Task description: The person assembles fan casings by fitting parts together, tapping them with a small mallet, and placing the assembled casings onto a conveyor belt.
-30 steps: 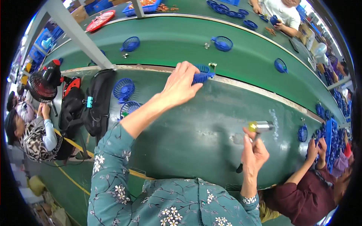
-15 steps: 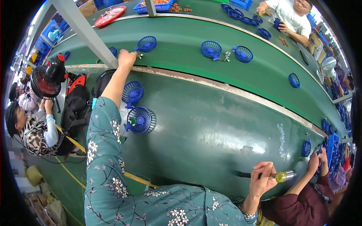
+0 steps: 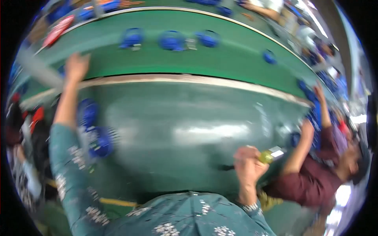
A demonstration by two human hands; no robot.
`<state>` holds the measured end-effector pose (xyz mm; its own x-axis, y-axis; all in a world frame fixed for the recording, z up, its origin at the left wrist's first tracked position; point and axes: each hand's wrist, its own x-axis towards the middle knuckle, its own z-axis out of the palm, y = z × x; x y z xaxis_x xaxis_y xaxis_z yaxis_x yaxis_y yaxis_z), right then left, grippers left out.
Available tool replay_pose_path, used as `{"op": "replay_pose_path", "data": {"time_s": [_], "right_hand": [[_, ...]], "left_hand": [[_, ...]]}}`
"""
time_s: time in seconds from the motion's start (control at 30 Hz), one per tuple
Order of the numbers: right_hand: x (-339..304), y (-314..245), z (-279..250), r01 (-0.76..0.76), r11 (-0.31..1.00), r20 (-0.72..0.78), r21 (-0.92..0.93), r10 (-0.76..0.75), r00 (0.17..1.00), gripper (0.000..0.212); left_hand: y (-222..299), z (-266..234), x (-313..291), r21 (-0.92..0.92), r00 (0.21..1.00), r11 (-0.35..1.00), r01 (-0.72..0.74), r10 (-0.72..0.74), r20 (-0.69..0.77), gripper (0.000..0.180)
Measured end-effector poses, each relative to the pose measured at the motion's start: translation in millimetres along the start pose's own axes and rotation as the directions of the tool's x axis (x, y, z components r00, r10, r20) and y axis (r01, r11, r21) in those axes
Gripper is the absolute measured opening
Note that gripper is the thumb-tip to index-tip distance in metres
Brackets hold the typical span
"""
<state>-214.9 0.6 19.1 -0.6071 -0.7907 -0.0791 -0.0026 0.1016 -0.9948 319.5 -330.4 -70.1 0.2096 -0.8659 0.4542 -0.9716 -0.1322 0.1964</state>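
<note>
My left hand [image 3: 76, 67] reaches over the green conveyor belt [image 3: 153, 63] at the far left. Motion smears its fingers, and I can make out nothing held in them. In front of my body, my right hand [image 3: 249, 163] is wrapped round a screwdriver [image 3: 266, 157] with a yellow-green handle. Its dark shaft points left over the worktable. Two blue plastic fan-guard baskets [image 3: 103, 142] [image 3: 87, 113] lie on the table beside my left forearm. Farther right on the belt sit several similar baskets [image 3: 171, 40], some with small metal parts [image 3: 191, 44] next to them.
A pale rail [image 3: 189, 78] divides the worktable [image 3: 169, 118] from the belt. A grey post [image 3: 41, 67] stands left of my left hand. Close by on the right, a co-worker in a maroon top [image 3: 311, 181] reaches toward blue parts. Across the belt lies a red object [image 3: 58, 30].
The view has swung right and blurred. My left hand has moved left along the belt, away from the nearest basket and metal part. My right hand still grips the screwdriver.
</note>
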Motion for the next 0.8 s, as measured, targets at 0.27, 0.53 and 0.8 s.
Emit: {"op": "replay_pose_path", "data": {"time_s": [0.27, 0.53, 0.8], "right_hand": [[20.3, 11.9, -18.5, 0.291, 0.95, 0.251, 0.114, -0.311, 0.917, 0.028], [21.8, 9.8, -22.1, 0.166, 0.981, 0.241, 0.097, -0.185, 0.953, 0.029], [50.0, -12.1, -13.6, 0.039, 0.999, 0.295, 0.007, -0.039, 0.955, 0.028]], "left_hand": [[-17.0, 26.2, 6.7, 0.67, 0.979, 0.726, -0.155, 0.024, 0.2, 0.035], [-0.4, -13.8, 3.0, 0.37, 0.99, 0.929, 0.006, -0.058, 0.129, 0.047], [187.6, -150.0, -101.9, -0.833, 0.986, 0.534, 0.141, 0.001, 0.167, 0.047]]}}
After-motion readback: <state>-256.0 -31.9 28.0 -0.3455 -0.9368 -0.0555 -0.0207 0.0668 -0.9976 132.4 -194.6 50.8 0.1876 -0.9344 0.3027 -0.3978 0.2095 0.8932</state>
